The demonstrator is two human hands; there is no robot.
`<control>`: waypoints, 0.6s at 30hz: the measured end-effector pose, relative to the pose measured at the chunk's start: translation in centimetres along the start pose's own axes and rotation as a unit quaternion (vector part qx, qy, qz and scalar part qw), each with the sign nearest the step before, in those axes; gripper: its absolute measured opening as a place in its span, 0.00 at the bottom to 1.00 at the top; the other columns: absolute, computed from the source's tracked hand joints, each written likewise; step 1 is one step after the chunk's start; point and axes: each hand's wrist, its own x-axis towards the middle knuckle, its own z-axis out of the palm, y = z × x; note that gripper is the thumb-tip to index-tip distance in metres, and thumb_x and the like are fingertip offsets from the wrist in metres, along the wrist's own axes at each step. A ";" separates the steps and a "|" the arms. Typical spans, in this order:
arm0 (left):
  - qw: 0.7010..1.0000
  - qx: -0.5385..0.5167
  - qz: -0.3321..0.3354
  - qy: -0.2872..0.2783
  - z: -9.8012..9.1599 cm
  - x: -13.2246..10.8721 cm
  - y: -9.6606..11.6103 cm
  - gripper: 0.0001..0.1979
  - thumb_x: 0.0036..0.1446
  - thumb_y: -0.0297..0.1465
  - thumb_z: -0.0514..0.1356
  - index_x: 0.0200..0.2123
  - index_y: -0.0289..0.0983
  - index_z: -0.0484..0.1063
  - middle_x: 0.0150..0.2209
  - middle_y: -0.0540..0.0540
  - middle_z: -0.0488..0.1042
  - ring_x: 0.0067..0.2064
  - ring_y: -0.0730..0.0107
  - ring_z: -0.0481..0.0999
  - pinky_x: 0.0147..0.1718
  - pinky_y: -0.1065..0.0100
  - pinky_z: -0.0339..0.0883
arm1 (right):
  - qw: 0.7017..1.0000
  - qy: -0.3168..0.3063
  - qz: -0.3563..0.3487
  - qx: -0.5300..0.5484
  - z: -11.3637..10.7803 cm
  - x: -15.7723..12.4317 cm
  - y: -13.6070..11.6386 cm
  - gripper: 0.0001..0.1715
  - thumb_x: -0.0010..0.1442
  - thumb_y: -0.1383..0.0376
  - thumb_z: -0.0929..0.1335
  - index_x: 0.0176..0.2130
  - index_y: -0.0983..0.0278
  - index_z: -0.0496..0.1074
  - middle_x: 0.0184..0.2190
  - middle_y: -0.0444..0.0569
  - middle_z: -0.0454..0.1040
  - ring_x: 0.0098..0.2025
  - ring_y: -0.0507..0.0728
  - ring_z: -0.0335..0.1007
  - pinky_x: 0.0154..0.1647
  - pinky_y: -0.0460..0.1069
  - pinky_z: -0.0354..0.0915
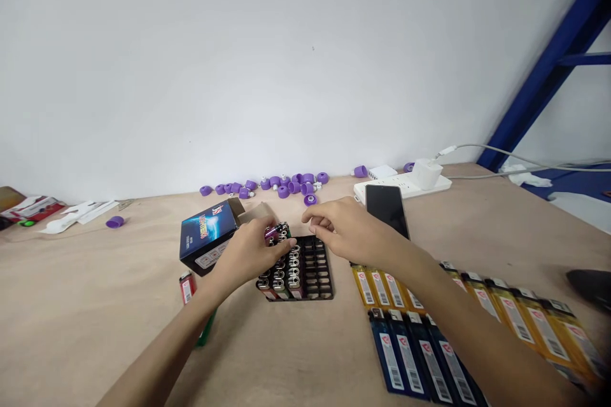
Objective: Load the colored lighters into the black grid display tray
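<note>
Clasping a purple lighter (273,233), left hand (251,253) sits beside half-curled right hand (348,229).

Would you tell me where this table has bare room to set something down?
Bare wood: left of the blue box and red lighter, and in front of the black tray. Crowded: lighter rows at right, purple caps at back.

Matt, pale wood tabletop (95,305); on it a black matt plastic tray (319,272) of lighters (282,275) w/ shiny metal tops, one glossy plastic purple lighter (274,234) gripped in the left hand (248,255). Blue cardboard box (206,238) looks glossy, as does the phone (386,206)'s black glass. Purple caps (281,186) & white power strip (405,187): smooth plastic.
</note>
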 end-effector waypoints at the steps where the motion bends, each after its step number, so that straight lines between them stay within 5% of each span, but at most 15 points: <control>1: 1.000 0.004 0.000 0.002 0.1 0.1 0.0 0.16 0.54 0.43 0.61 0.26 0.41 0.60 0.25 0.52 0.67 0.27 0.67 0.66 0.26 0.65 0.53 | 1.000 -0.001 0.001 0.001 0.0 0.0 -0.1 0.15 0.63 0.71 0.63 0.42 0.63 0.78 0.29 0.49 0.77 0.29 0.54 0.70 0.31 0.49 0.60; 18: 1.000 -0.003 -0.001 0.017 0.3 0.0 0.0 0.15 0.52 0.41 0.64 0.26 0.40 0.61 0.25 0.51 0.69 0.27 0.65 0.65 0.26 0.64 0.53 | 1.000 0.021 0.014 0.015 -0.4 0.0 -0.5 0.11 0.62 0.71 0.65 0.38 0.64 0.78 0.30 0.49 0.78 0.31 0.54 0.73 0.32 0.48 0.65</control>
